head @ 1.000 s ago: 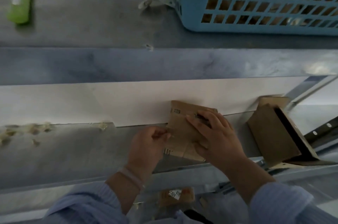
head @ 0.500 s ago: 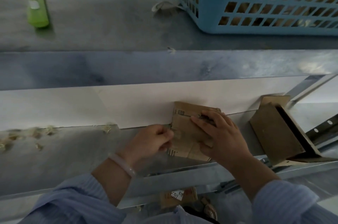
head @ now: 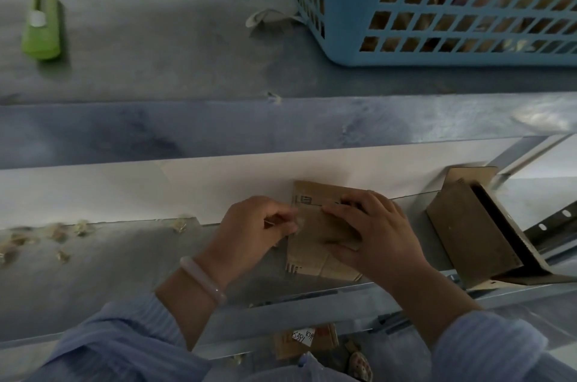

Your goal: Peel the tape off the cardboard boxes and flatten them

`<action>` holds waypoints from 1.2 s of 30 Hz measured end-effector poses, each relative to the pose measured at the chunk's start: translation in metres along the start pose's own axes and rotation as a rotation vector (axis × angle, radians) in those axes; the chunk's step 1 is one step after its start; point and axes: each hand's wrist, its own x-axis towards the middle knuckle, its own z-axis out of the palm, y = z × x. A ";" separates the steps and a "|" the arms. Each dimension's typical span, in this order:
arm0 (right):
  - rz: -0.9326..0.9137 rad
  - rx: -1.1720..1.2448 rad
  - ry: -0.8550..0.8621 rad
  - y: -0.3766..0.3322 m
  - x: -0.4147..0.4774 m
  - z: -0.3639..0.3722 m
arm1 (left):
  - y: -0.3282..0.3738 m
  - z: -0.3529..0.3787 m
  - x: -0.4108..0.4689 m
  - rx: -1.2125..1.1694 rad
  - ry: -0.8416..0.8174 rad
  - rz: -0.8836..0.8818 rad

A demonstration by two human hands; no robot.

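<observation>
A small flattened cardboard box [head: 315, 225] lies on the grey metal work surface [head: 125, 257] near its front edge. My right hand [head: 374, 235] lies across the box's right half and presses it down. At the box's left edge my left hand [head: 256, 225] pinches a bit of clear tape [head: 296, 221] between thumb and fingers. A second cardboard box [head: 468, 225], still partly standing with an open side, sits to the right.
Crumpled tape scraps [head: 46, 235] litter the surface at left. A blue plastic basket [head: 437, 4] stands on the upper shelf at right, a green utility knife [head: 42, 26] at upper left. More cardboard [head: 306, 339] lies below the surface's edge.
The view has shifted slightly. My left hand has closed tighter on the tape at the box's left edge and lifted it a little; my right hand keeps pressing the box.
</observation>
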 end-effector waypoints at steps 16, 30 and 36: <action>-0.035 -0.013 -0.016 0.002 0.002 0.004 | 0.009 0.031 0.006 -0.505 0.391 -0.476; -0.096 0.026 -0.024 0.008 0.002 0.009 | 0.014 0.015 -0.005 -0.167 0.090 -0.331; -0.149 0.041 -0.041 0.011 -0.003 0.008 | 0.002 0.027 -0.011 -0.022 0.121 -0.243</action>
